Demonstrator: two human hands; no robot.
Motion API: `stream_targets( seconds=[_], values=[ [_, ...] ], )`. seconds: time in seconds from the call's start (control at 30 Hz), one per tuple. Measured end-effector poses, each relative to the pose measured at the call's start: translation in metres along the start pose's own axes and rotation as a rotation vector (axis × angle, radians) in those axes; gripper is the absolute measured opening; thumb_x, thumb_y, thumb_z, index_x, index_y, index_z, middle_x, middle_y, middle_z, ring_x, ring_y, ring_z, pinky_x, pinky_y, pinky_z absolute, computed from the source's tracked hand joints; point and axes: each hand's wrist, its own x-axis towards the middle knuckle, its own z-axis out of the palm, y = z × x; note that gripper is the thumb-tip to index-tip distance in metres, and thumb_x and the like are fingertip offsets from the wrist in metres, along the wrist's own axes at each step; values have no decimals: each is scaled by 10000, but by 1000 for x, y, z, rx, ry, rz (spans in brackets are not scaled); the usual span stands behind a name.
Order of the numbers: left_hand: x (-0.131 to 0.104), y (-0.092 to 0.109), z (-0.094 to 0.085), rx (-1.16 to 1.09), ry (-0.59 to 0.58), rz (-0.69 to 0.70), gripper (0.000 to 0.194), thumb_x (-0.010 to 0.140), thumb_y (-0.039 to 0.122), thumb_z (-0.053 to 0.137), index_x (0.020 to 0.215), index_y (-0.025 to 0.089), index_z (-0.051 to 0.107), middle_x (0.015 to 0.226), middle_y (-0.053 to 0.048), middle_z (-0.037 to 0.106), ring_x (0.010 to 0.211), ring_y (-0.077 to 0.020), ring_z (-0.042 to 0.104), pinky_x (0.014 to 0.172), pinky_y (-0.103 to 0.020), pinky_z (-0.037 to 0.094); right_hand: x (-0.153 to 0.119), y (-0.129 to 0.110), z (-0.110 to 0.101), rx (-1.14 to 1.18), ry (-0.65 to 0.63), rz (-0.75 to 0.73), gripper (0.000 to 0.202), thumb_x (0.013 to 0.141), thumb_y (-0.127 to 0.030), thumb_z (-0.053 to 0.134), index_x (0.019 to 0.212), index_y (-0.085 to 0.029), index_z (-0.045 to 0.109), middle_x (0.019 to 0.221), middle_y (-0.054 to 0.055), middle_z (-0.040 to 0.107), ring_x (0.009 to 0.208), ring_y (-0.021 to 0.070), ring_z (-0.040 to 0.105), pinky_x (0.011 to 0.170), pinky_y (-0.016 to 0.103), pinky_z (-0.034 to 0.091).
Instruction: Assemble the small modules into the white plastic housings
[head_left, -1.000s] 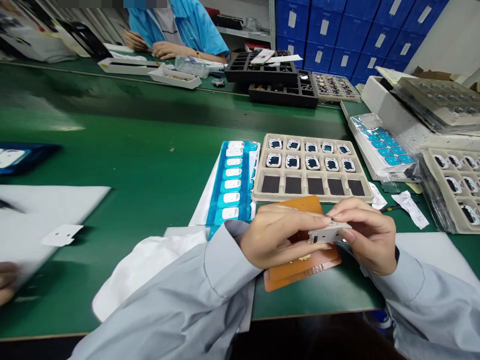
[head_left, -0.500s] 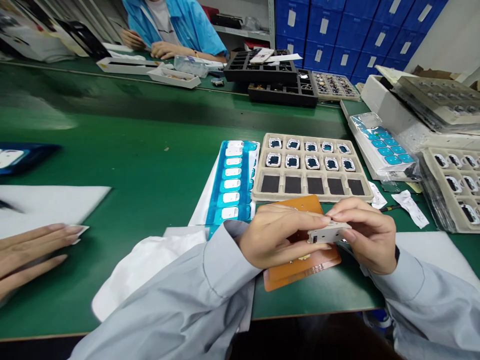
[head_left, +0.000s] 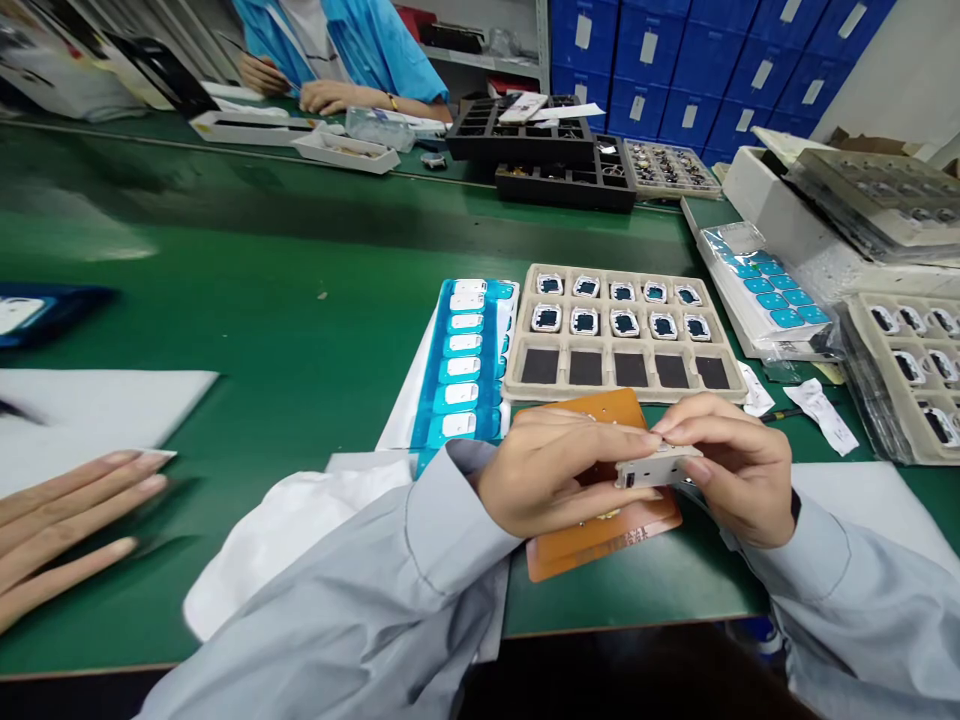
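The left hand [head_left: 536,478] and the right hand [head_left: 742,472] are close together, both clamped on one small pale casing [head_left: 651,470], fingers on its two ends. The casing is raised a little above an orange printed card [head_left: 611,550], which lies near the front edge of the surface [head_left: 300,290]. To handle it well, I think both hands should press lightly and evenly, so the thin side wall does not bend and the piece does not slip; the left fingers can support from below while the right thumb and fingertips make the small movements. It seems also wise to work low over the card, so a dropped part falls not far. The parts in the casing are too small to tell. Just beyond, the beige compartment tray [head_left: 562,393] has its near row without watch-like parts, and the blue film strip [head_left: 430,405] lies along its left side. A white cloth [head_left: 285,560] is by the left forearm, and another person's hand [head_left: 71,520] is farther left, well apart.
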Motion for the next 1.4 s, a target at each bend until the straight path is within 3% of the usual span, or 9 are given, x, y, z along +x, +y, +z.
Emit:
stream_targets(
  seconds=[1.17, 1.4],
  values=[
    [0, -2, 1, 82, -17, 50, 283, 858, 187, 698, 1116, 172, 580, 828, -58, 770, 668, -127, 719, 618, -196, 566, 3, -3, 2, -26, 15, 2, 372, 794, -4, 664, 1049, -262, 747, 943, 24, 720, 869, 141, 663, 783, 255, 567],
    [0, -1, 1, 63, 8, 33, 288, 850, 218, 715, 1105, 176, 590, 852, -55, 775, 642, -110, 708, 612, -185, 566, 3, -3, 1, -22, 11, 8, 272, 821, -98, 690, 1038, -253, 743, 928, 48, 719, 843, 174, 667, 720, 291, 571]
  ],
)
